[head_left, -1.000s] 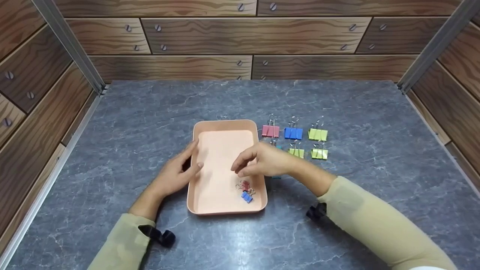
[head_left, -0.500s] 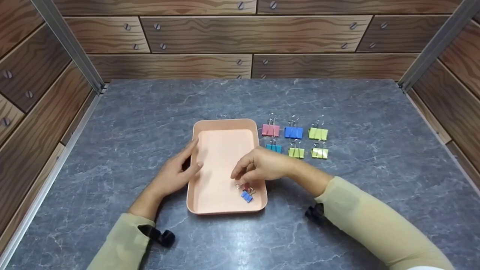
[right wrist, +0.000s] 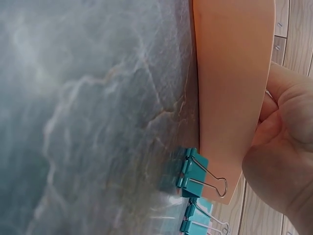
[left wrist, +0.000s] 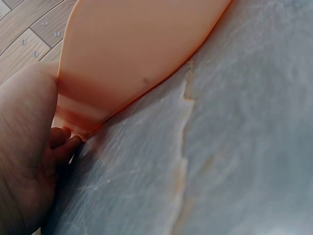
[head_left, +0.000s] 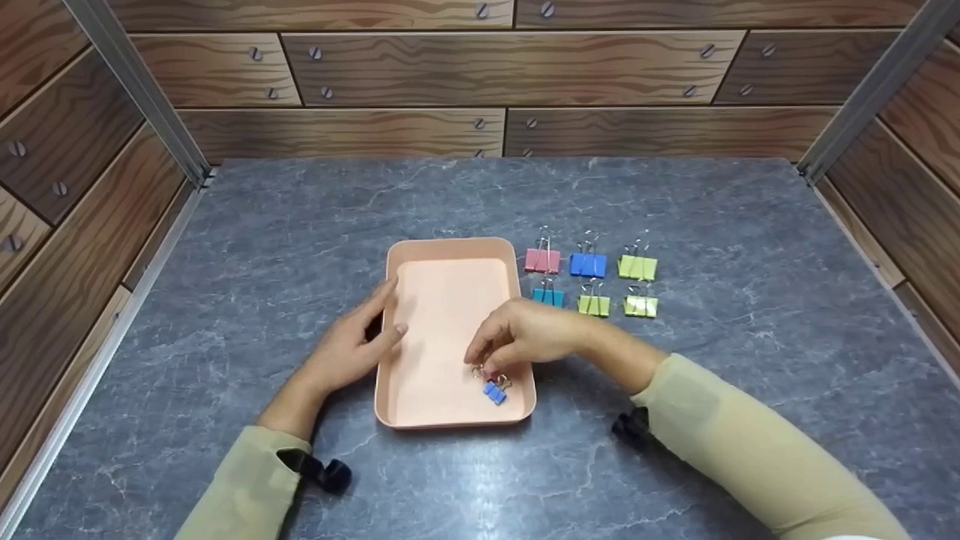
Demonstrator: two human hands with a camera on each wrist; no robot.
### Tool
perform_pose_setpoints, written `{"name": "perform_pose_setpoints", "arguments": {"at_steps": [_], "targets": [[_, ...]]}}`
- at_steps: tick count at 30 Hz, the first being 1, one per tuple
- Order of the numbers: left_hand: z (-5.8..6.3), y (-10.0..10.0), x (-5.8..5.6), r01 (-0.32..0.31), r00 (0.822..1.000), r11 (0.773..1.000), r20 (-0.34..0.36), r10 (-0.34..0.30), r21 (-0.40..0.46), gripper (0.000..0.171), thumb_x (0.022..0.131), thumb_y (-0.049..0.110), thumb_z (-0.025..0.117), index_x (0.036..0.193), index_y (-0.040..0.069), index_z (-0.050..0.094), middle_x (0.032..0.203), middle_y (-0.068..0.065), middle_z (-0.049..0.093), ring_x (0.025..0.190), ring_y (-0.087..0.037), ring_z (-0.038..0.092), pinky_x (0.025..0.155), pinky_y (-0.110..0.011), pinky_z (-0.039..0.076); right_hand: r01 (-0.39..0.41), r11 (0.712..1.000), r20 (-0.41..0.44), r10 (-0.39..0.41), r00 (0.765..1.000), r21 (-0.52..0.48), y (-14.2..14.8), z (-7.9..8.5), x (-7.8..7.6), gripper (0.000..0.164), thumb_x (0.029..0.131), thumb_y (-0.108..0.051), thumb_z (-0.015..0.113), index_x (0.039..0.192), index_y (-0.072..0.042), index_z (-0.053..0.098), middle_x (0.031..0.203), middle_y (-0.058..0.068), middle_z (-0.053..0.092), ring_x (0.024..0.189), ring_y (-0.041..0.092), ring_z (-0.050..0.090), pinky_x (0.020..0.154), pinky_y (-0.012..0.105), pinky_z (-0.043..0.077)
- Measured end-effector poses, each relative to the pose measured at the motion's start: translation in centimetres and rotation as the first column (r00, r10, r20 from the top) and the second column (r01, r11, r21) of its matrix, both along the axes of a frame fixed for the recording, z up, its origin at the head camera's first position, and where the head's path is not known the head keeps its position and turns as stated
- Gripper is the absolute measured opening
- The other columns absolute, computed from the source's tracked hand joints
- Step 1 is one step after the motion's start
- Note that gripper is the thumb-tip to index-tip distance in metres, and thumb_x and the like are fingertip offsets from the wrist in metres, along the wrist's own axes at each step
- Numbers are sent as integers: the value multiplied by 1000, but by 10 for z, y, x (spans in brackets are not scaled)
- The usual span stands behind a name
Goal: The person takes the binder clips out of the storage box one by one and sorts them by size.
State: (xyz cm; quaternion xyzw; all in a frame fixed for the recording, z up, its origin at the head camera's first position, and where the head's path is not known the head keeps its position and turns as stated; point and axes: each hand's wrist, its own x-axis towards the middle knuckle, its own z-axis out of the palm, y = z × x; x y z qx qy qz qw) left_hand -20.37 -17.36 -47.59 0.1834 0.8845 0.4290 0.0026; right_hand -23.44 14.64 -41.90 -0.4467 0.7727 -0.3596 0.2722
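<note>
A shallow peach tray [head_left: 442, 416] lies on the table. My left hand [head_left: 349, 345] grips its left side, thumb over the rim and fingers along the outer wall; the left wrist view has this hand [left wrist: 29, 147] against the wall too. Reaching over the right rim, my right hand [head_left: 525, 334] has thumb and fingertips down at a small red binder clip, mostly hidden beneath them. I cannot tell whether they pinch it. A small blue binder clip [head_left: 495, 392] lies just below the thumb, inside the tray. Behind the tray wall, the right wrist view shows part of the right hand [right wrist: 288, 122].
Larger binder clips stand right of the tray: pink [head_left: 542, 261], blue [head_left: 588, 265], lime [head_left: 637, 268], and a second row with teal [head_left: 548, 298] and lime [head_left: 594, 305]. A teal clip [right wrist: 194, 174] sits right beside the tray's outer wall. Wood-patterned panels [head_left: 510, 71] enclose the table.
My right hand has lowered toward the front of the tray, onto the small red clip, which it now mostly covers. The left hand and tray hold their place.
</note>
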Motion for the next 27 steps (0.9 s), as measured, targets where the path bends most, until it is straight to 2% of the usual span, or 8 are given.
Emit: {"name": "perform_pose_setpoints", "arguments": {"at_steps": [8,15,27], "targets": [[2,1,1,-2,1000,1000,2,2,-2,74,105,39,65,169,21,32,170,-9,34,155,-29,34,126,-48,29,-16,1000,-20,16,1000,13,1,1,-1,22,95,-5,80,116,-5,82,107,3,81,98,11,73,90,32,60],[0,0,0,9,1000,1000,-13,-9,13,74,105,37,65,169,18,32,169,-12,35,155,-29,35,126,-48,29,-68,998,-128,69,989,10,1,1,-2,20,95,-5,79,114,-8,83,105,-1,81,98,10,72,93,34,57],[-1,0,-1,5,1000,1000,-14,-5,7,75,105,37,66,169,18,32,169,-13,34,155,-31,34,126,-49,29,-59,997,-201,68,977,54,3,1,-2,16,95,-8,79,109,-14,85,98,-9,80,93,6,67,90,32,51]]}}
